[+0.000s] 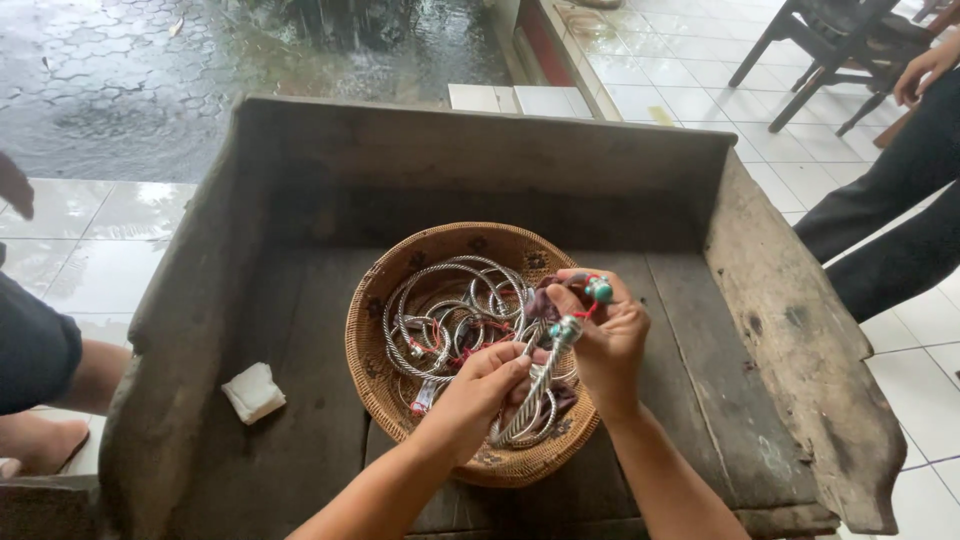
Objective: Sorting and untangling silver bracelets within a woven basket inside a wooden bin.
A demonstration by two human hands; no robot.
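Note:
A round woven basket sits in an old wooden tray-like table and holds several silver twisted bangles with red tags. My left hand pinches the shaft of one silver bangle that is lifted over the basket's near side. My right hand grips the same bangle near its turquoise bead ends, together with a dark purple cloth.
A folded white cloth lies on the table's left. A person's leg and bare foot are at the left, another seated person's legs at the right. Wet pavement lies beyond the tiled floor; a dark chair stands far right.

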